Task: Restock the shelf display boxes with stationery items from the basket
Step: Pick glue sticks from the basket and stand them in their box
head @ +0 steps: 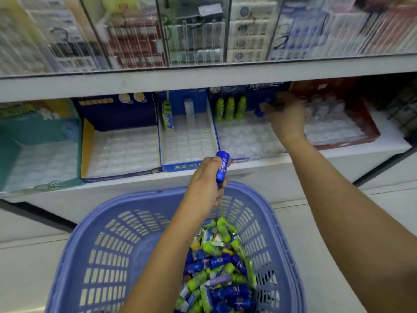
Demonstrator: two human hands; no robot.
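Right hand (pixel 285 116) pinches a blue tube (pixel 259 112) beside three green tubes (pixel 230 108) at one o'clock; careless seating could topple them; left hand (pixel 206 181) grips another blue tube (pixel 222 166)

so the slotted purple plastic basket (pixel 94 240) sits on the floor in front of the white shelf (pixel 135 190), small tubes piled in its right side. Open cardboard display boxes stand side by side on the shelf; three green bottles (pixel 230 108) at the back of the dark blue box (pixel 248 136), second from right
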